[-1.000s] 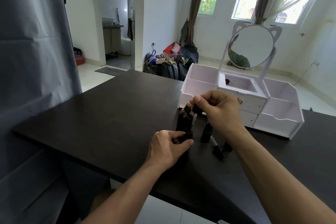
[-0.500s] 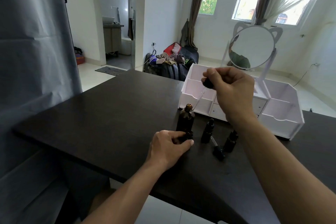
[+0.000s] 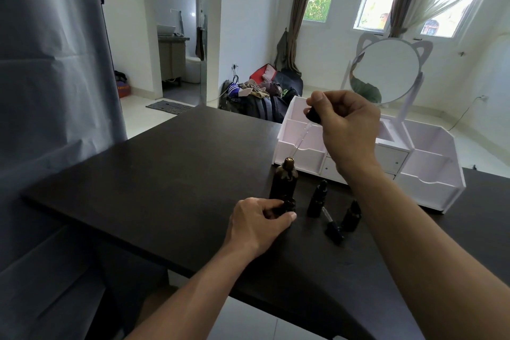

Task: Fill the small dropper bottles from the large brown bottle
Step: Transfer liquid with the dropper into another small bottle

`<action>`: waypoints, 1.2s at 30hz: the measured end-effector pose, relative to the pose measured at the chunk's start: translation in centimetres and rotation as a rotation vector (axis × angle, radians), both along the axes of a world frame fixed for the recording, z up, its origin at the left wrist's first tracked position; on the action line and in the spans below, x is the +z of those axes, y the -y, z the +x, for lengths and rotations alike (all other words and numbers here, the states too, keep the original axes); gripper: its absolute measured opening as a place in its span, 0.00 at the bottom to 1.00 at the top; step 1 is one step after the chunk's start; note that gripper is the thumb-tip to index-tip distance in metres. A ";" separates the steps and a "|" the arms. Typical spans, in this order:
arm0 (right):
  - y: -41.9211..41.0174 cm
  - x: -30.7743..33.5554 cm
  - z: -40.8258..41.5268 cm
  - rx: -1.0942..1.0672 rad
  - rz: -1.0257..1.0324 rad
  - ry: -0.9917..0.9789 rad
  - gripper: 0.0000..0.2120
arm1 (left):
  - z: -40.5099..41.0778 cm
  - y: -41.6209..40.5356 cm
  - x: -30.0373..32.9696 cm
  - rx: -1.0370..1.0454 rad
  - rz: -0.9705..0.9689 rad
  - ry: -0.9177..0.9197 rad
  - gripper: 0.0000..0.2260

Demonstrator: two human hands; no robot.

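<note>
The large brown bottle (image 3: 284, 181) stands open on the dark table (image 3: 165, 174). My right hand (image 3: 347, 124) pinches the black bulb of a dropper (image 3: 313, 116) above it, and the glass tube slants down with its tip just over the bottle's mouth. My left hand (image 3: 256, 222) grips a small dark bottle (image 3: 288, 205) on the table in front of the large one. Two more small dropper bottles, one (image 3: 317, 199) capped and another (image 3: 352, 215), stand to the right. A loose dropper cap (image 3: 332, 228) lies between them.
A white organiser (image 3: 430, 171) with compartments, drawers and a round cat-ear mirror (image 3: 386, 72) stands just behind the bottles. A grey curtain (image 3: 49, 91) hangs at the left. The table's near edge runs below my forearms.
My right hand lifted the dropper out of the large brown bottle and raised it above the neck. My left hand stayed on the small bottle.
</note>
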State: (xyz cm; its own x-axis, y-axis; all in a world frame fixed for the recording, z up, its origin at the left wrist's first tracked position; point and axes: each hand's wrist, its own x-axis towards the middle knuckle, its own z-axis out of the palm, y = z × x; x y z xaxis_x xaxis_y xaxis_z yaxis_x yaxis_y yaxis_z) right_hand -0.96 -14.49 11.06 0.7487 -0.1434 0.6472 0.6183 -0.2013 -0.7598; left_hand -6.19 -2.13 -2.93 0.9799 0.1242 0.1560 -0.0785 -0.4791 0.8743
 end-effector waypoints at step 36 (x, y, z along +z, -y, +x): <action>-0.6 -7.6 1.7 0.074 -0.233 -0.253 0.07 | -0.2 -0.1 0.1 -0.018 -0.047 -0.029 0.15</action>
